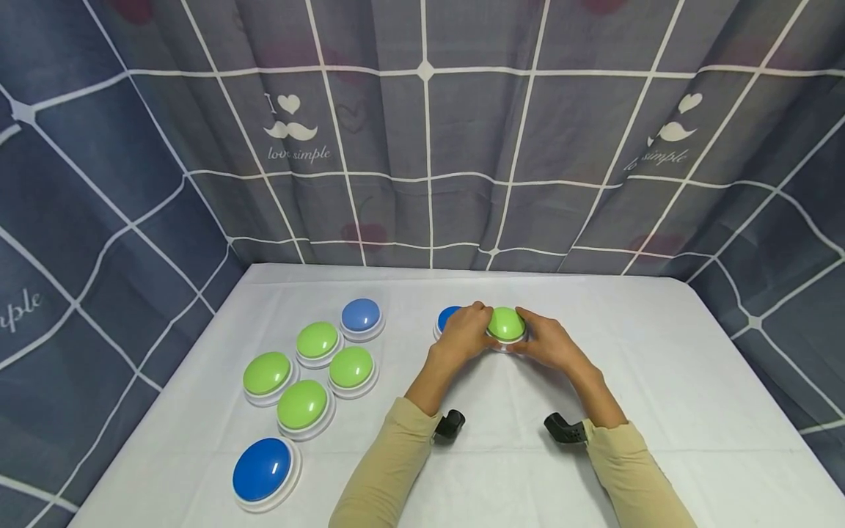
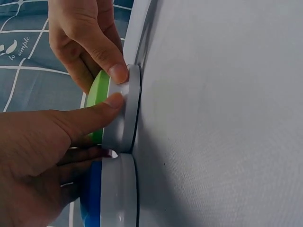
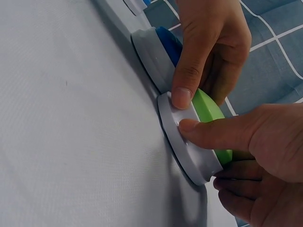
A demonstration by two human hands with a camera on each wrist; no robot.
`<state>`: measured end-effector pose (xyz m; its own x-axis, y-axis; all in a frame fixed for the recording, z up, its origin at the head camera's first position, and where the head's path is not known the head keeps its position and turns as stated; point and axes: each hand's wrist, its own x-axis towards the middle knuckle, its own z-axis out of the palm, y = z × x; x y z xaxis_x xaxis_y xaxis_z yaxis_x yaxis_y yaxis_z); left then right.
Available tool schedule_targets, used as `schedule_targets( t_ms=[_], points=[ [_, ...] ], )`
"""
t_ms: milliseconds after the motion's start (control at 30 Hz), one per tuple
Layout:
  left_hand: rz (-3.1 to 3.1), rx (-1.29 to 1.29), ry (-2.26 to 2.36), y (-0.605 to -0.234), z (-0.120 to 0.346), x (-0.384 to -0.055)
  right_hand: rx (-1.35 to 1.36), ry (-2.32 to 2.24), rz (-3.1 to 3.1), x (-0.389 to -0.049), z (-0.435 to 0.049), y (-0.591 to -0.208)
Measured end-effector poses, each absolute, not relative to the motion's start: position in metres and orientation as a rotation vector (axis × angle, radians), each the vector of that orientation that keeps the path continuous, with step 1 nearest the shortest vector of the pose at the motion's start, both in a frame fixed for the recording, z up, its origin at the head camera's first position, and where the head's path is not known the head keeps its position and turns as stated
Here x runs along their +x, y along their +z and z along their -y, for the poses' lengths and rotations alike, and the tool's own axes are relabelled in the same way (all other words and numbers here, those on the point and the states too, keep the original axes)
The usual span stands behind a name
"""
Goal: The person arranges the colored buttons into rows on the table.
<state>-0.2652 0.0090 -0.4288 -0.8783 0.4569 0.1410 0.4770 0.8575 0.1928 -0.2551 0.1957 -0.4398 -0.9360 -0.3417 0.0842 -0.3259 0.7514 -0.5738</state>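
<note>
A green dome push button (image 1: 506,324) on a white round base stands at the middle back of the table, between both hands. My left hand (image 1: 467,331) grips it from the left, thumb on the near side of the white base (image 2: 120,118). From the right, my right hand (image 1: 547,339) holds the same button, its thumb also on the base's near side (image 3: 182,139). Right beside it on the left stands a blue dome push button (image 1: 448,317), partly covered by my left hand; in the left wrist view the two bases sit edge to edge.
Several green push buttons (image 1: 301,405) stand grouped on the left of the white tablecloth (image 1: 502,477). One blue button (image 1: 361,315) is behind them, another blue button (image 1: 261,469) in front. A grey checked curtain (image 1: 396,132) borders the table's back and sides.
</note>
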Motion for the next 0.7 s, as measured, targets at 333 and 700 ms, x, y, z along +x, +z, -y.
schedule_targets(
  t_ms=[333, 700],
  points=[
    [2.962, -0.721, -0.357, -0.429, -0.009, -0.262, -0.536, -0.961, -2.919, -0.252, -0.196, -0.437],
    [2.950, -0.728, -0.517, -0.406, 0.009, -0.258, -0.510, -1.083, -2.933, -0.248, -0.191, -0.424]
  ],
)
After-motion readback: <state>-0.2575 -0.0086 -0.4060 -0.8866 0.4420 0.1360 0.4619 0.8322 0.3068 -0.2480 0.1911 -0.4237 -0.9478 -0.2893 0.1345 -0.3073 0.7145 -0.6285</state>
